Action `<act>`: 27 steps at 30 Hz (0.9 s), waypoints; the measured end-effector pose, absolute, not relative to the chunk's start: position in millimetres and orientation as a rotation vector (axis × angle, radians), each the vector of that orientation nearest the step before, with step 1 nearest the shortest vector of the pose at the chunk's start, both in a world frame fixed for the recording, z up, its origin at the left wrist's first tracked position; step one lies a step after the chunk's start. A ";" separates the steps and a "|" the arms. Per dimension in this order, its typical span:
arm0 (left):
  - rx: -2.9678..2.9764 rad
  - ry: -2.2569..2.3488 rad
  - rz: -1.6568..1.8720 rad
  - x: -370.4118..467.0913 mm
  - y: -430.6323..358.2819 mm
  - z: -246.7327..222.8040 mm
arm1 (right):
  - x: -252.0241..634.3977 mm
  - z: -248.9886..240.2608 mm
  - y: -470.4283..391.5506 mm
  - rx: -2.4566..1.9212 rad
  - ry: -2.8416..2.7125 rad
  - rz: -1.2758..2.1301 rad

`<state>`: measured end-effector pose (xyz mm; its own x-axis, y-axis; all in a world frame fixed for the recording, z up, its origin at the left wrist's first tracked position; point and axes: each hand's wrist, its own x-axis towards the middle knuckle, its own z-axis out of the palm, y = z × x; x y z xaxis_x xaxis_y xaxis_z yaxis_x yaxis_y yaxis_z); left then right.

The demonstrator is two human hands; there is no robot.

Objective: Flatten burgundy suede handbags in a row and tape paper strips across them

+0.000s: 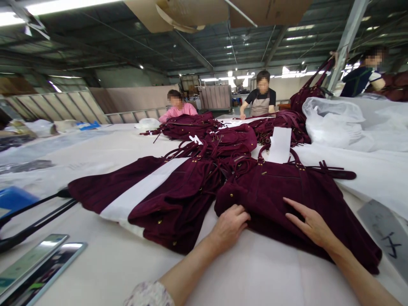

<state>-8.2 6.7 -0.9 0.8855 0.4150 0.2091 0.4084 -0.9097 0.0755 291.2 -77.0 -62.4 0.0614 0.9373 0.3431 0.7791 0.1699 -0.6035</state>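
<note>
A dark maroon bag (287,187) lies on the white-covered table, its handles pointing away from me. My left hand (230,225) has its fingers curled at the bag's lower left corner, on the near edge; the fingertips are partly hidden against the fabric. Flat on the front of the same bag, my right hand (310,223) rests with its fingers spread. A white card (280,144) stands up by the bag's handles. To the left lies another maroon bag (178,204), crossed by a white paper strip (145,187).
More maroon bags (234,140) are piled behind. Two phones (41,267) lie at the near left, beside black straps (35,221). Clear plastic bags (334,123) sit at the right, above a grey marked sheet (387,238). Two people work across the table; another is at far right.
</note>
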 end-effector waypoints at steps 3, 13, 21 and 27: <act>2.977 0.715 0.312 -11.6 15.5 -2.5 | 289.3 -64.0 -76.8 -1.645 -1.778 0.264; 3.105 0.672 0.219 -17.5 21.1 -5.6 | 289.4 -70.9 -74.0 -1.655 -1.800 0.233; 3.258 0.865 0.586 -16.5 20.1 9.6 | 287.1 -66.5 -74.0 -1.660 -1.820 0.217; 3.285 0.488 0.440 -2.4 45.8 40.5 | 287.8 -67.9 -74.9 -1.696 -1.834 0.212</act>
